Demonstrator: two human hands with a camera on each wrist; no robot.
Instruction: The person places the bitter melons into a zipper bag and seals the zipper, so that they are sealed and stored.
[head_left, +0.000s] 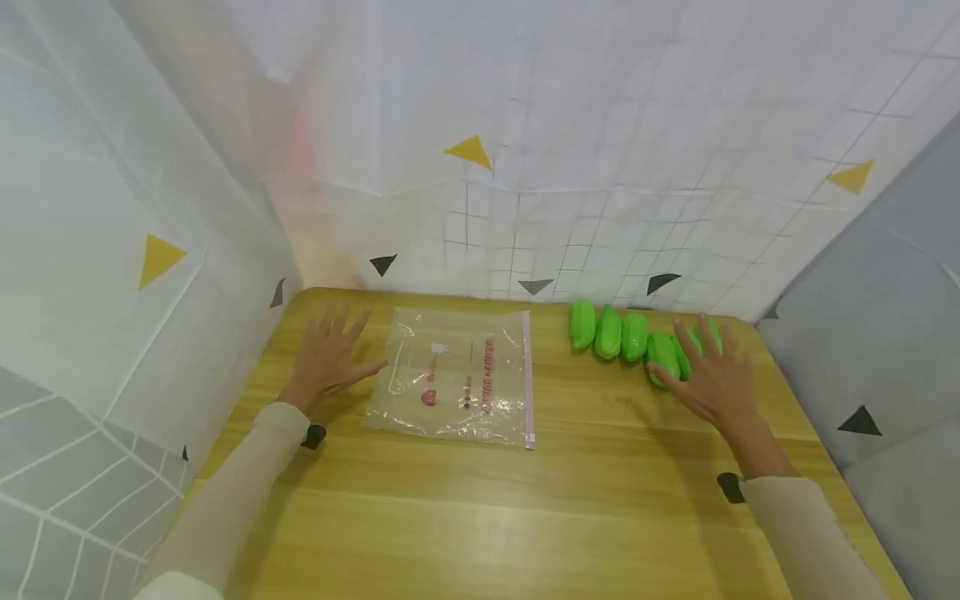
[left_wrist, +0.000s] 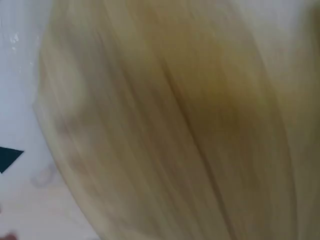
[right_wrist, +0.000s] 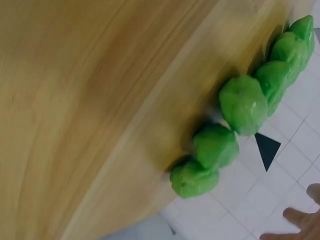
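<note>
My left hand (head_left: 327,360), fingers spread, is over the left side of the table, its thumb tip right at the edge of a clear zip bag (head_left: 450,375). The bag lies flat, with pink and white print and a pale pink slider strip along its right side. Several glossy green, ribbed, elongated fruits or vegetables (head_left: 633,336) lie in a row near the back edge. My right hand (head_left: 718,385), also spread, overlaps the right end of that row and partly hides it. In the right wrist view its fingers (right_wrist: 298,218) show apart from the green pieces (right_wrist: 243,105). Neither hand holds anything.
The wooden table (head_left: 450,525) has rounded back corners. White sheeting (head_left: 585,125) with yellow and dark triangles and grid lines hangs behind it, with more sheeting on both sides. Dark wrist-worn pieces (head_left: 731,488) show at the cuffs.
</note>
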